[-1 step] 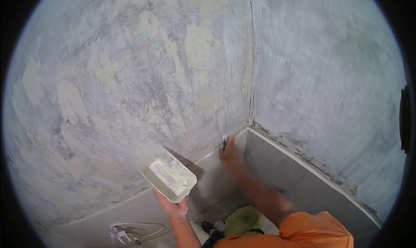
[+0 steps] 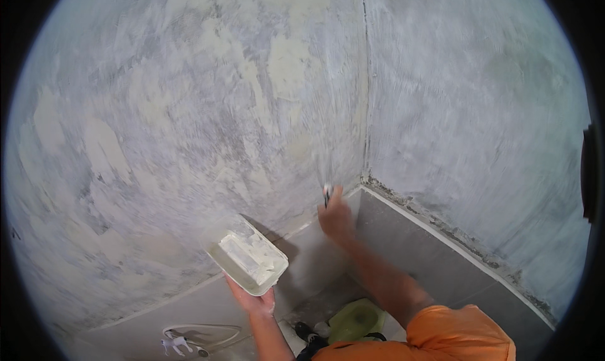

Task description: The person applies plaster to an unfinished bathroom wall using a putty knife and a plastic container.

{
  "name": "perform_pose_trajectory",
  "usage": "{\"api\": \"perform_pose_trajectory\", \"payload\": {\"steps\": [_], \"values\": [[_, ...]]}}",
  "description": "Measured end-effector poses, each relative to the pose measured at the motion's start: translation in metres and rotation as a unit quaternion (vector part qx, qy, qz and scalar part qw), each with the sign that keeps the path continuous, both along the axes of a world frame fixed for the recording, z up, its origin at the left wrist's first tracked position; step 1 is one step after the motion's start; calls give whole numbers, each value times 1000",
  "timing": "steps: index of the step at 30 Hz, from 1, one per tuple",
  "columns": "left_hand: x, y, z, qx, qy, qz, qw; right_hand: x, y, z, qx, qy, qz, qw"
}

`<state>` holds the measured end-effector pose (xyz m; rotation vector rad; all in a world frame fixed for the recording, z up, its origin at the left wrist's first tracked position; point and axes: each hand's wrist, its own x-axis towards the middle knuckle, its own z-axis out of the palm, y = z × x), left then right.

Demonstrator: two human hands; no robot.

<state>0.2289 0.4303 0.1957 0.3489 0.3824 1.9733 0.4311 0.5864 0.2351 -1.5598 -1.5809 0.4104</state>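
My left hand (image 2: 255, 300) is closed around the underside of a whitish rectangular tub (image 2: 217, 260), tilted toward me near the wall. Pale, creamy filler (image 2: 252, 254) coats its inside and clings to its rim. Close to the corner, my right hand (image 2: 336, 217) grips the dark handle of a putty knife (image 2: 327, 196). The knife's blade is smeared by motion and points up the wall; I cannot tell whether it touches. Grey-white, patchy filler covers the left wall (image 2: 208, 115).
The right wall (image 2: 466, 109) meets the left one at a cracked vertical corner. Grey tiles (image 2: 435, 247) line the lower walls, with a rough ledge along their top. Below are a yellow-green basin-like object (image 2: 358, 320) and a shower hose (image 2: 217, 337).
My right hand with the putty knife has moved slightly up the left wall. My left hand and the tub have barely shifted.
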Motion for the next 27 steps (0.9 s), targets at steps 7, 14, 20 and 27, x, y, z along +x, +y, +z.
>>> {"api": "perform_pose_trajectory", "payload": {"steps": [7, 14, 20, 27], "values": [[6, 4, 5, -10, -31, 20, 999, -71, 21, -4, -52, -26, 41, 997], [-3, -4, 9, -2, -22, 43, 999, -37, -85, -75, -165, -18, 104, 981], [-2, -8, 15, -26, 4, 35, 999, -21, -8, 40, -21, -1, 1, 1000], [6, 0, 8, -21, -4, 0, 1000, -66, -6, -18, -149, -15, 45, 988]]}}
